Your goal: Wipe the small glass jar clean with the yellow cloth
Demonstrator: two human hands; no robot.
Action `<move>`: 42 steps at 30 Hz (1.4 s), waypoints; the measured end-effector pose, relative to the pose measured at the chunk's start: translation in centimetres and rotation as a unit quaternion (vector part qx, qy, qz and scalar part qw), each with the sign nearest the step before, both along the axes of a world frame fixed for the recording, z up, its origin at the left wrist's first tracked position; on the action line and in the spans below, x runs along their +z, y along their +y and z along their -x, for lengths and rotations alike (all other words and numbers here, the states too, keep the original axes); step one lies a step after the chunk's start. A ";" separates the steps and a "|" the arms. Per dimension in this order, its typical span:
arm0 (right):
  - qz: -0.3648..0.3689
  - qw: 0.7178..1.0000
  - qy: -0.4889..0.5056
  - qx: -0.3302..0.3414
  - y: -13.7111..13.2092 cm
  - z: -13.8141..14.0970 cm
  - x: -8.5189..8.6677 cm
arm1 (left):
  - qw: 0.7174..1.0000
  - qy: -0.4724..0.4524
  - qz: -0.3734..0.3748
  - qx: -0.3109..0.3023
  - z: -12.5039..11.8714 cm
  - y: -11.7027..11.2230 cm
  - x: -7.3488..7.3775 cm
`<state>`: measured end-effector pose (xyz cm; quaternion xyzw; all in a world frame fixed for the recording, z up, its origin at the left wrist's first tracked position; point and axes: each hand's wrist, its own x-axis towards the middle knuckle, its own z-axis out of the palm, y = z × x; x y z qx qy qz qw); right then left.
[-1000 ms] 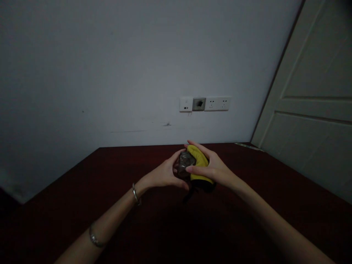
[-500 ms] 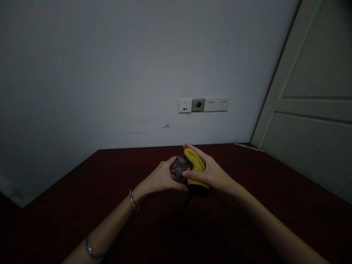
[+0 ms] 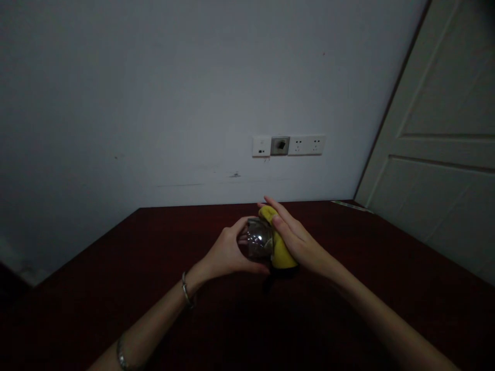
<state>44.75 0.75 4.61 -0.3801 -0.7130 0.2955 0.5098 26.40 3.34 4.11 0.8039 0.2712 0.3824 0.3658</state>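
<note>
In the middle of the head view my left hand [image 3: 231,251] curls round a clear, shiny glass [image 3: 258,239], thumb below it and fingers behind its left side. The glass lies tilted, its outline partly hidden. A thick yellow cloth [image 3: 283,252] with a dark lower edge presses against the right side of the glass. My right hand [image 3: 296,234] holds the cloth there, its thumb and palm on top and its fingers stretched toward the back. A dark bit hangs below the cloth, too dim to make out.
Under my hands is a dark red table [image 3: 185,221], its back edge along a grey-white wall [image 3: 174,93]. Sockets and switches [image 3: 305,145] sit on the wall. A panelled white door [image 3: 436,134] is at the right. A thin strip [image 3: 351,206] lies at the table's back right edge.
My right thumb has moved from the front of the glass up onto the cloth, and the right hand has flattened. More of the glass shows now. The view has shifted slightly.
</note>
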 end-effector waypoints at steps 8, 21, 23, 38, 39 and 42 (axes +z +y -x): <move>-0.011 0.988 0.147 -0.044 -0.5 1.9 0.1 | 0.993 0.040 -0.105 0.021 0.5 -0.2 0.0; -0.188 0.982 0.008 0.002 -1.3 0.0 1.6 | 0.988 0.064 -0.136 0.025 0.6 -0.7 0.0; -0.165 0.986 0.017 -0.009 -1.1 0.2 1.5 | 0.988 0.065 -0.135 0.030 0.6 -0.7 -0.1; -0.191 0.981 -0.009 -0.009 -2.2 1.0 1.8 | 0.986 0.078 -0.145 0.024 1.1 -0.5 -0.3; -0.180 0.984 -0.003 -0.008 -2.1 1.0 1.8 | 0.985 0.078 -0.150 0.024 1.1 -0.6 -0.2; -0.125 0.991 0.036 -0.007 -1.5 0.7 1.6 | 0.983 0.075 -0.169 0.015 1.0 -1.0 0.2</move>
